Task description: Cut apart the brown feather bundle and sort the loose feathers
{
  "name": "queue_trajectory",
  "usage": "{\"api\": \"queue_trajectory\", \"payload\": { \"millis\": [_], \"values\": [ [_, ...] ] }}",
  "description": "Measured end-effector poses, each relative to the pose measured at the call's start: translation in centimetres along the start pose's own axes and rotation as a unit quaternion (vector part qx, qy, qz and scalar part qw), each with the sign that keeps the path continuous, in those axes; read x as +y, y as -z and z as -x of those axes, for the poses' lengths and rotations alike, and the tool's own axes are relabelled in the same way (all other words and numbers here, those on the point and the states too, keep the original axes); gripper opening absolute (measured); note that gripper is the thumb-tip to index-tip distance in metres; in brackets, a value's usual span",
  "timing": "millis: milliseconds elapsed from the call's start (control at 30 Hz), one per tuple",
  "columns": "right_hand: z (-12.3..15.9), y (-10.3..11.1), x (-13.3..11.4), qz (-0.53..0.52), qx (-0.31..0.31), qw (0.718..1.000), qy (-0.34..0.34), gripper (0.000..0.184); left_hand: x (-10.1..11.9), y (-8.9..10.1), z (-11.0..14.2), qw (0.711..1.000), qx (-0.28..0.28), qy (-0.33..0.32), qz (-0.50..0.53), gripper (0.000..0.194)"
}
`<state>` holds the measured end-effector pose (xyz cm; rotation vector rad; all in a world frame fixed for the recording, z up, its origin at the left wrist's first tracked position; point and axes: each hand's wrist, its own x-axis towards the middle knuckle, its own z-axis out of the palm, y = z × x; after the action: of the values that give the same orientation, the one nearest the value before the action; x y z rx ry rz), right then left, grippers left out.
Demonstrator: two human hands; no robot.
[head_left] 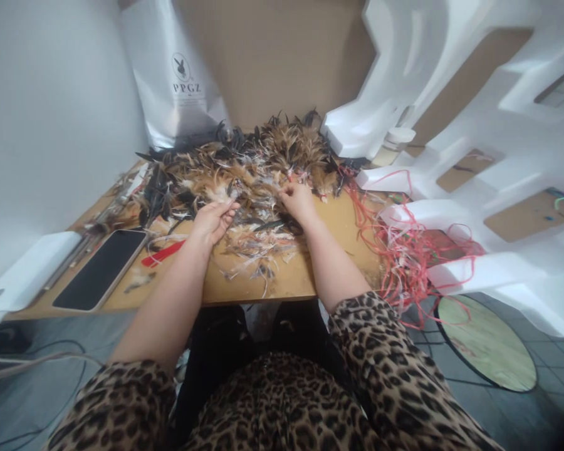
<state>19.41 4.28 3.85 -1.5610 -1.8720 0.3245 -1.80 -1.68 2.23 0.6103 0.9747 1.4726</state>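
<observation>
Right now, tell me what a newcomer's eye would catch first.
Probably the heap of brown and black feathers across the table, with the left hand and right hand at its nearer part. Next, the tangled pink strands at the right, some lying over white moulded pieces.

The person wears a top (277,407) of leopard print, with black spots on tan-brown ground; its sleeves (380,363) look loose and finish near the elbows. The trousers (211,369) are black; the left hand (215,222) and the right hand (298,202) are bare.
</observation>
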Motion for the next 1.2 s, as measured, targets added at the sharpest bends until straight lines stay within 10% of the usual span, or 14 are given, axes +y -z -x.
{"api": "queue_trajectory", "payload": {
  "millis": [400, 567, 767, 1200],
  "values": [
    [-1.0, -1.4, -1.5, 0.098, -0.077, 0.991, -0.048, 0.031, 0.0, -0.1, 0.2, 1.0, 0.006, 0.007, -0.006, 0.007],
    [-1.8, -2.3, -1.6, -0.08, -0.074, 0.994, -0.016, 0.017, -0.1, -0.1, 0.1, 1.0, -0.014, 0.015, -0.011, 0.005],
    [-1.1, -1.7, -3.9, -0.36, -0.103, 0.927, -0.017, 0.025, -0.1, -0.2, 0.3, 0.998, -0.048, 0.031, -0.013, 0.001],
    [1.4, -2.9, -6.0, -0.428, -0.111, 0.897, -0.009, 0.021, -0.2, -0.3, 0.7, 0.994, -0.101, 0.032, -0.01, 0.005]
  ]
}}
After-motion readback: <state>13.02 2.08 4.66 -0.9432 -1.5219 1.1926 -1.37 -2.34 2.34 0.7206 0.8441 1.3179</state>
